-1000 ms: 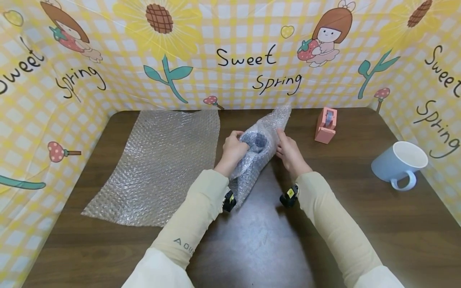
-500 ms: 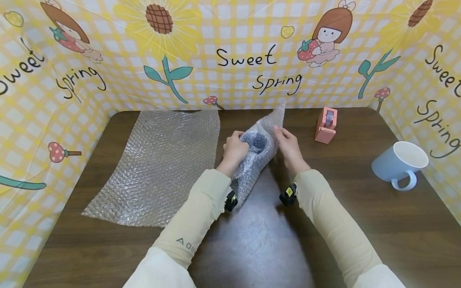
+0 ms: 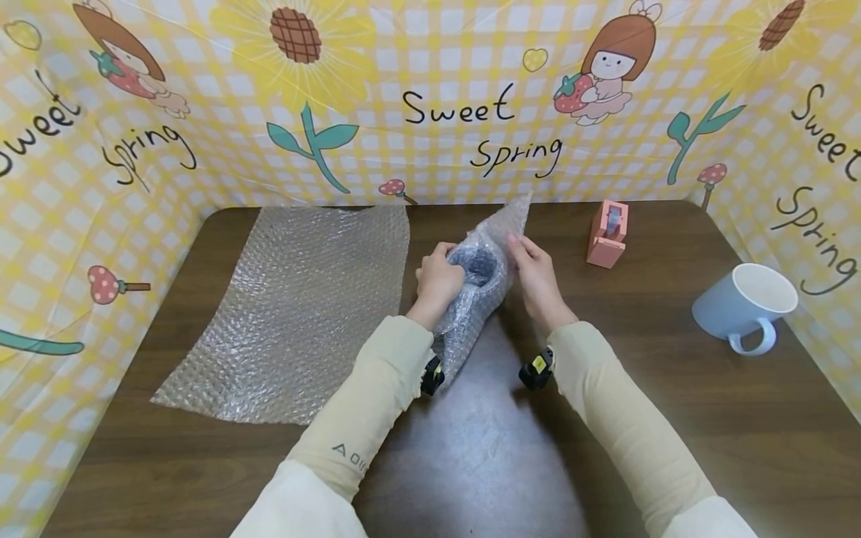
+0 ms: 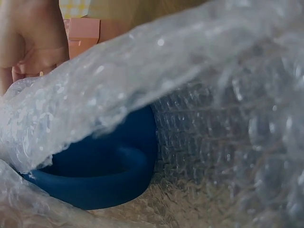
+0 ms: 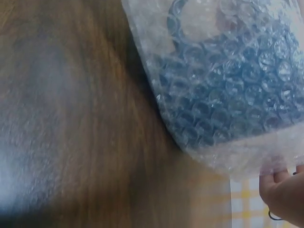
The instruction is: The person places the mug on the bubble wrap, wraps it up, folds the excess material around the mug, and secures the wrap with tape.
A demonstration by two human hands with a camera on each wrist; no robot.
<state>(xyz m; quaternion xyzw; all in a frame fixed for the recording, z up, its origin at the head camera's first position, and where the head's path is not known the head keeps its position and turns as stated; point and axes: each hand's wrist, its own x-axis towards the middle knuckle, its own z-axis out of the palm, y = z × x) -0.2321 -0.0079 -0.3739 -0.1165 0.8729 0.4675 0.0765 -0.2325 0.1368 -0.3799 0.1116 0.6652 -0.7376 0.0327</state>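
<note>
A blue mug (image 4: 102,187) lies inside a sheet of bubble wrap (image 3: 471,317), its rim showing through the open fold in the left wrist view. Seen through the plastic in the right wrist view, its handle curves out of the body. My left hand (image 3: 439,282) grips the wrapped mug from the left, fingers bent over the edge near the opening. On the other side, my right hand (image 3: 538,280) pinches the wrap between thumb and fingers, below a loose pointed corner that stands up toward the back. Parts of the mug are hidden by the folds.
A second flat bubble wrap sheet (image 3: 316,314) covers the left of the wooden table (image 3: 639,418). A pink tape dispenser (image 3: 608,234) stands at the back right, and a light blue mug (image 3: 745,308) at the far right. Patterned cloth (image 3: 457,60) surrounds the table's back and sides.
The right hand has shifted slightly left and up along the wrap. The loose corner has swung left and narrowed, and the wrap lies closer round the mug. The left hand stays in place.
</note>
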